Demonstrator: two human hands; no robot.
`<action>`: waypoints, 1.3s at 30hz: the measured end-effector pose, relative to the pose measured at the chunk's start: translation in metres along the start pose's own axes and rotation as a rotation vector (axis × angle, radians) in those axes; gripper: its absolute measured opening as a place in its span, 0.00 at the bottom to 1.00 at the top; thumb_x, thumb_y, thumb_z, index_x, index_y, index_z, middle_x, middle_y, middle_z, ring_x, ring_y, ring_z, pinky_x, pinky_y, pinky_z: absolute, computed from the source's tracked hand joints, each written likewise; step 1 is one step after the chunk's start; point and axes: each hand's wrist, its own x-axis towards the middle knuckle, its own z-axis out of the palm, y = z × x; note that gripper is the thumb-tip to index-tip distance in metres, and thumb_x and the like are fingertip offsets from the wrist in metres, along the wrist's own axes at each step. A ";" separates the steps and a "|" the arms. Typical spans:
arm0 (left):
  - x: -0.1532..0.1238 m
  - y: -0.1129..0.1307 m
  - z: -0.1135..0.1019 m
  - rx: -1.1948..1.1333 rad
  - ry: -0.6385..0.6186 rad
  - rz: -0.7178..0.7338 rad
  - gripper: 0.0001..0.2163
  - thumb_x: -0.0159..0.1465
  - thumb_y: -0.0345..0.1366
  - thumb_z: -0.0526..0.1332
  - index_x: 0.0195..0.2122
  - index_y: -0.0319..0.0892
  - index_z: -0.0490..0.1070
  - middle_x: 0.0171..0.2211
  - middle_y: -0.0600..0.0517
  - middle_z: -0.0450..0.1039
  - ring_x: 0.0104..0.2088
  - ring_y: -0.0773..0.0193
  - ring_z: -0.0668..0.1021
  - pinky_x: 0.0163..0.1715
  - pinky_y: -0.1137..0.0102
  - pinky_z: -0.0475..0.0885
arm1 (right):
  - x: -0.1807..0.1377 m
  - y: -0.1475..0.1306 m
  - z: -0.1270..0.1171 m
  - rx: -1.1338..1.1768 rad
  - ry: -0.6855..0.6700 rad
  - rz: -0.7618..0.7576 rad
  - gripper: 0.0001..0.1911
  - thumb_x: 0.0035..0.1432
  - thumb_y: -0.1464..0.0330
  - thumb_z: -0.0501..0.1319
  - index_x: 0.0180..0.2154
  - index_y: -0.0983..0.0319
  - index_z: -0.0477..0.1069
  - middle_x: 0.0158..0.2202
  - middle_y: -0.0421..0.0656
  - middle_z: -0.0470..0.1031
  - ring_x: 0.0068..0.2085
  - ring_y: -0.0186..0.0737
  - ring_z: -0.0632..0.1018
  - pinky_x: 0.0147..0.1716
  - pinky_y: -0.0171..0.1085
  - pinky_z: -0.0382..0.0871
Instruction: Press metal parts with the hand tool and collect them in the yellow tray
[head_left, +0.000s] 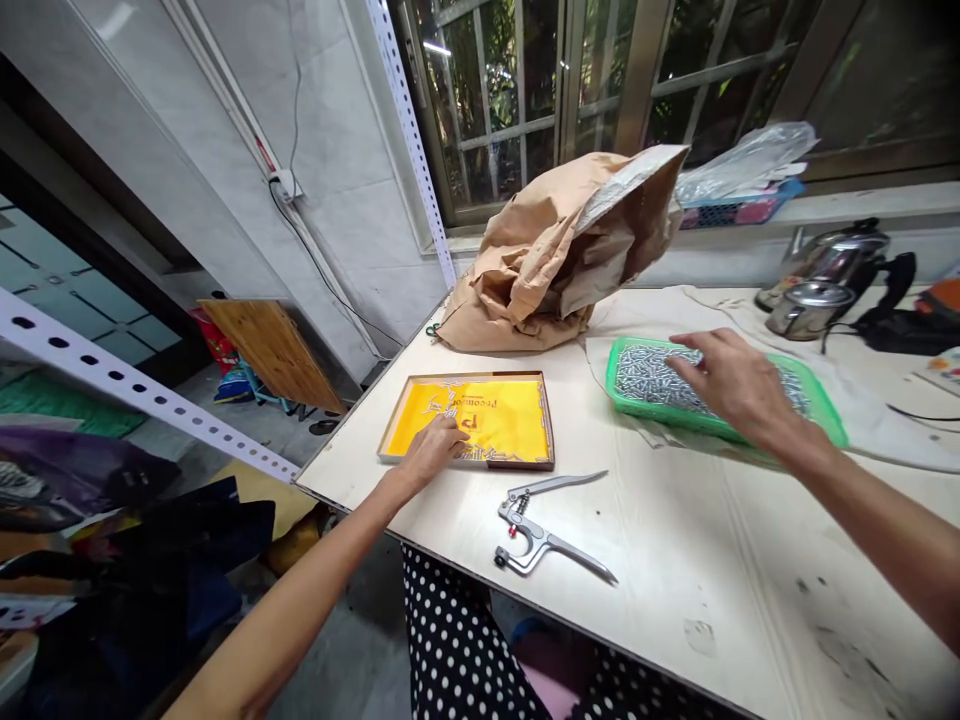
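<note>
My left hand reaches over the near edge of a shallow tray with a yellow, printed bottom. Its fingers are bent close together among small silvery pieces; whatever they pinch is hidden. Over a green plastic basket hovers my right hand, thumb and forefinger apart. Many small shiny metal pieces, like short screws or pins, fill that basket. In front of the tray lies a grey metal hand press plier, handles spread, touched by neither hand.
A large crumpled brown paper bag stands at the back of the pale wooden table. Steel kettles sit at the back right. On the windowsill is a blue basket with plastic wrapping. A perforated metal post rises behind the table.
</note>
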 end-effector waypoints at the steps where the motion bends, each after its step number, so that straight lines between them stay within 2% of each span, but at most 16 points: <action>1: 0.004 0.004 0.001 -0.001 -0.022 0.016 0.10 0.65 0.31 0.57 0.33 0.41 0.78 0.36 0.46 0.73 0.43 0.57 0.72 0.43 0.67 0.67 | -0.010 -0.008 0.002 -0.005 -0.027 -0.019 0.22 0.65 0.52 0.49 0.47 0.59 0.72 0.43 0.53 0.73 0.35 0.50 0.75 0.38 0.50 0.68; 5: 0.014 0.011 0.002 0.012 -0.107 0.010 0.12 0.62 0.26 0.56 0.23 0.40 0.74 0.32 0.46 0.72 0.40 0.59 0.72 0.42 0.68 0.67 | -0.071 -0.064 0.012 0.196 -0.239 -0.147 0.17 0.67 0.59 0.50 0.45 0.59 0.72 0.42 0.49 0.73 0.37 0.46 0.76 0.39 0.45 0.70; 9: 0.017 0.009 0.005 0.024 -0.104 -0.022 0.10 0.60 0.24 0.55 0.26 0.38 0.74 0.33 0.45 0.73 0.38 0.59 0.72 0.41 0.68 0.68 | -0.136 -0.116 0.022 0.357 -0.534 -0.176 0.14 0.68 0.64 0.49 0.46 0.59 0.71 0.41 0.46 0.73 0.38 0.41 0.76 0.37 0.39 0.71; 11: 0.018 0.009 0.007 0.027 -0.095 -0.036 0.09 0.59 0.24 0.55 0.28 0.37 0.75 0.33 0.44 0.73 0.38 0.59 0.73 0.41 0.67 0.68 | -0.157 -0.131 0.025 0.349 -0.651 -0.175 0.13 0.67 0.65 0.50 0.45 0.59 0.71 0.40 0.46 0.72 0.37 0.40 0.76 0.35 0.38 0.70; 14: 0.022 0.011 0.007 0.019 -0.092 -0.054 0.09 0.59 0.24 0.55 0.26 0.36 0.74 0.30 0.45 0.73 0.36 0.60 0.73 0.40 0.67 0.69 | -0.170 -0.141 0.029 0.289 -0.734 -0.149 0.11 0.66 0.67 0.52 0.44 0.60 0.71 0.41 0.46 0.71 0.37 0.40 0.76 0.36 0.37 0.69; 17: 0.023 0.015 0.002 -0.002 -0.071 -0.073 0.09 0.58 0.25 0.56 0.25 0.37 0.74 0.30 0.45 0.74 0.36 0.59 0.74 0.40 0.68 0.69 | -0.171 -0.143 0.032 0.206 -0.767 -0.115 0.10 0.66 0.69 0.51 0.40 0.61 0.71 0.40 0.46 0.72 0.36 0.39 0.76 0.35 0.37 0.68; 20: 0.013 0.027 -0.009 -0.053 0.006 -0.099 0.08 0.61 0.29 0.56 0.30 0.38 0.76 0.35 0.44 0.76 0.39 0.59 0.75 0.42 0.67 0.69 | -0.168 -0.143 0.032 0.163 -0.761 -0.145 0.10 0.66 0.70 0.51 0.37 0.62 0.70 0.39 0.46 0.72 0.36 0.39 0.75 0.35 0.36 0.66; 23: -0.015 0.051 -0.014 -0.365 0.086 -0.200 0.09 0.61 0.37 0.59 0.35 0.39 0.76 0.35 0.47 0.77 0.37 0.60 0.77 0.39 0.69 0.70 | -0.168 -0.142 0.031 0.147 -0.734 -0.204 0.10 0.66 0.72 0.50 0.35 0.63 0.69 0.38 0.45 0.72 0.36 0.37 0.75 0.34 0.35 0.64; 26: -0.051 0.079 -0.004 -0.769 0.018 -0.359 0.13 0.56 0.45 0.64 0.34 0.39 0.77 0.32 0.49 0.78 0.31 0.62 0.76 0.31 0.71 0.70 | -0.171 -0.140 0.033 0.117 -0.721 -0.241 0.10 0.66 0.72 0.50 0.36 0.63 0.68 0.38 0.45 0.72 0.35 0.37 0.74 0.31 0.35 0.63; 29: -0.078 0.099 0.018 -0.993 -0.034 -0.531 0.17 0.50 0.48 0.67 0.32 0.37 0.77 0.29 0.50 0.77 0.28 0.65 0.74 0.28 0.72 0.67 | -0.174 -0.139 0.035 0.094 -0.721 -0.256 0.10 0.67 0.72 0.49 0.37 0.64 0.68 0.38 0.45 0.72 0.36 0.37 0.74 0.30 0.35 0.61; 31: -0.084 0.105 0.030 -1.089 -0.029 -0.617 0.19 0.48 0.49 0.69 0.31 0.37 0.76 0.26 0.51 0.76 0.25 0.68 0.72 0.26 0.74 0.65 | -0.175 -0.139 0.037 0.075 -0.716 -0.264 0.11 0.67 0.71 0.49 0.37 0.64 0.69 0.39 0.46 0.72 0.36 0.37 0.74 0.29 0.36 0.60; 34: -0.082 0.109 0.038 -1.126 -0.051 -0.642 0.19 0.47 0.48 0.69 0.31 0.36 0.76 0.23 0.53 0.74 0.22 0.70 0.69 0.24 0.75 0.62 | -0.177 -0.139 0.039 0.050 -0.699 -0.291 0.10 0.67 0.72 0.50 0.37 0.64 0.69 0.38 0.45 0.72 0.35 0.37 0.74 0.28 0.36 0.59; 39: -0.075 0.111 0.037 -0.987 -0.102 -0.620 0.17 0.47 0.47 0.69 0.29 0.36 0.77 0.25 0.51 0.76 0.24 0.68 0.71 0.24 0.74 0.62 | -0.189 -0.136 0.048 0.024 -0.595 -0.343 0.09 0.66 0.73 0.51 0.37 0.63 0.69 0.35 0.44 0.72 0.32 0.37 0.72 0.26 0.36 0.56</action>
